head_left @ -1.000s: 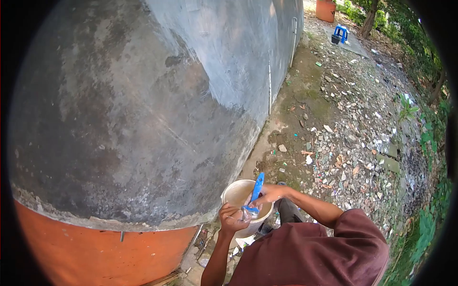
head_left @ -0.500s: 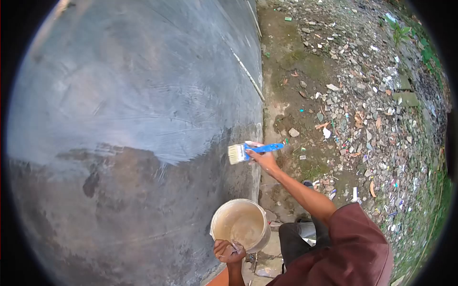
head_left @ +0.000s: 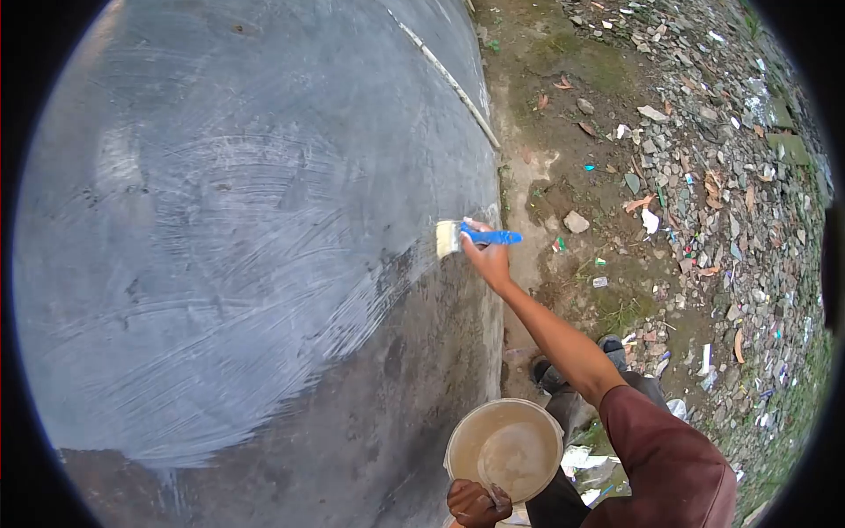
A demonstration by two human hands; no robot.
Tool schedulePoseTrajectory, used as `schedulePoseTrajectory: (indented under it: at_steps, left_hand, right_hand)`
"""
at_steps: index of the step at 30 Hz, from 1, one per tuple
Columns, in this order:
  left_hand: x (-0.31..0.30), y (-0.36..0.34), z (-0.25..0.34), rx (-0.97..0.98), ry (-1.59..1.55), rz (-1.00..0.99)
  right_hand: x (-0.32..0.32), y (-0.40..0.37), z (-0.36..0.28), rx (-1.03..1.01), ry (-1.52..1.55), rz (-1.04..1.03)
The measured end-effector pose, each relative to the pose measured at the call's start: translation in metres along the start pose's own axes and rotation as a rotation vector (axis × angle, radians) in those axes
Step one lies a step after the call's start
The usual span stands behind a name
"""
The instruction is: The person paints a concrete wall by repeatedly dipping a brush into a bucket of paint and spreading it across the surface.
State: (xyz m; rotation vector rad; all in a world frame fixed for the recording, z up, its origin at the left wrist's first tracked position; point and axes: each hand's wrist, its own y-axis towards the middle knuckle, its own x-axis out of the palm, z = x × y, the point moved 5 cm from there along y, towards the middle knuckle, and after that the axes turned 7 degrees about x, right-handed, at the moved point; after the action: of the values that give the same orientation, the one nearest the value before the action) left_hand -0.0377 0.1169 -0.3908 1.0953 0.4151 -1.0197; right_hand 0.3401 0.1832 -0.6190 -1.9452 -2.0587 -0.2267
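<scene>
My right hand [head_left: 489, 251] grips a wide paintbrush [head_left: 497, 237] by its blue handle. Its pale bristles point left and rest at the grey wall [head_left: 264, 167], close to the wall's base. Below, my left hand [head_left: 479, 504] is closed on the near rim of a whitish bucket [head_left: 519, 453]. Inside the bucket the bottom shows a light brown layer. A paler, streaky coat covers the upper part of the wall, while its lower part is darker and brown-grey.
A thin pale stick [head_left: 449, 81] lies along the wall's far part. Beside the wall runs a strip of bare soil [head_left: 550, 185], then gravel [head_left: 704, 176] strewn with litter and dry leaves. My shoes [head_left: 550, 377] stand on the ground by the bucket.
The pale wet coat now reaches much lower across the wall's left side. My right hand with the brush is slightly higher in view; the bucket and left hand have shifted right and down.
</scene>
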Motion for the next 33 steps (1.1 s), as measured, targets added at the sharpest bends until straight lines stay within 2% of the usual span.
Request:
schedulePoseTrajectory:
  at_steps: [1, 3, 5, 6, 7, 8, 9, 12, 14, 16, 18, 19, 22, 23, 24, 25, 26, 27, 29, 30, 31, 32, 33]
  left_hand:
    - [0.010, 0.000, -0.006, -0.011, -0.022, -0.006]
    - [0.025, 0.000, -0.016, -0.076, -0.019, 0.039]
    - [0.028, 0.006, -0.023, -0.094, -0.018, -0.011]
    - [0.030, 0.009, -0.024, -0.112, -0.008, -0.052]
    - [0.029, 0.011, -0.026, -0.116, -0.027, -0.051]
    - [0.028, 0.011, -0.027, -0.115, -0.034, -0.079]
    - [0.032, 0.012, -0.029, -0.111, -0.042, -0.103]
    - [0.041, 0.020, -0.028, -0.083, -0.111, -0.118]
    - [0.043, 0.021, -0.032, -0.044, -0.140, -0.130]
    - [0.055, 0.016, -0.044, -0.006, -0.127, -0.104]
    - [0.064, 0.003, -0.052, 0.016, -0.061, -0.088]
    - [0.065, -0.001, -0.058, 0.019, -0.039, -0.080]
    - [0.073, -0.005, -0.065, -0.044, 0.012, 0.044]
    - [0.068, -0.004, -0.061, -0.088, 0.000, -0.020]
    - [0.067, 0.001, -0.058, -0.090, -0.001, -0.008]
    - [0.062, 0.011, -0.054, -0.013, 0.056, 0.127]
    - [0.055, 0.017, -0.047, 0.063, 0.115, 0.263]
    - [0.050, 0.021, -0.042, 0.045, 0.148, 0.228]
    - [0.040, 0.020, -0.037, 0.021, 0.163, 0.201]
    - [0.043, 0.018, -0.038, 0.001, 0.173, 0.184]
    - [0.048, 0.002, -0.044, -0.034, 0.128, 0.530]
    - [0.048, -0.010, -0.046, -0.026, 0.121, 0.515]
    - [0.049, -0.025, -0.046, 0.025, 0.184, 0.342]
  right_hand:
    - [-0.008, 0.012, 0.024, 0.005, -0.010, 0.004]
    - [-0.024, 0.027, 0.046, -0.050, -0.236, 0.126]
    - [-0.003, 0.007, -0.010, -0.039, -0.088, -0.020]
    - [0.016, -0.012, -0.046, -0.100, -0.112, -0.164]
    - [0.029, -0.037, -0.099, -0.308, -0.109, -0.238]
    - [0.038, -0.059, -0.129, -0.332, -0.136, -0.329]
    - [0.046, -0.079, -0.160, -0.416, 0.014, -0.362]
    - [0.048, -0.115, -0.207, -0.532, 0.180, -0.648]
    - [0.048, -0.102, -0.190, -0.595, 0.315, -0.518]
    - [0.047, -0.062, -0.136, -0.497, 0.153, -0.501]
    - [0.040, -0.018, -0.059, -0.265, 0.125, -0.313]
    - [0.031, 0.000, -0.040, -0.216, 0.194, -0.206]
    - [-0.001, 0.047, 0.049, -0.164, 0.080, 0.134]
    - [-0.010, 0.049, 0.055, -0.170, 0.074, 0.117]
    - [-0.018, 0.050, 0.048, -0.074, -0.153, 0.174]
    - [-0.023, 0.049, 0.039, 0.023, -0.376, 0.233]
    - [-0.012, 0.042, 0.026, -0.082, -0.333, 0.170]
    - [0.007, 0.022, -0.015, -0.180, -0.291, 0.108]
    - [0.047, -0.025, -0.077, -0.091, 0.029, -0.144]
    - [0.056, -0.047, -0.123, -0.241, 0.095, -0.160]
    - [0.057, -0.068, -0.166, -0.437, 0.112, -0.168]
    - [0.056, -0.085, -0.192, -0.461, 0.193, -0.340]
    - [0.053, -0.099, -0.213, -0.481, 0.274, -0.509]
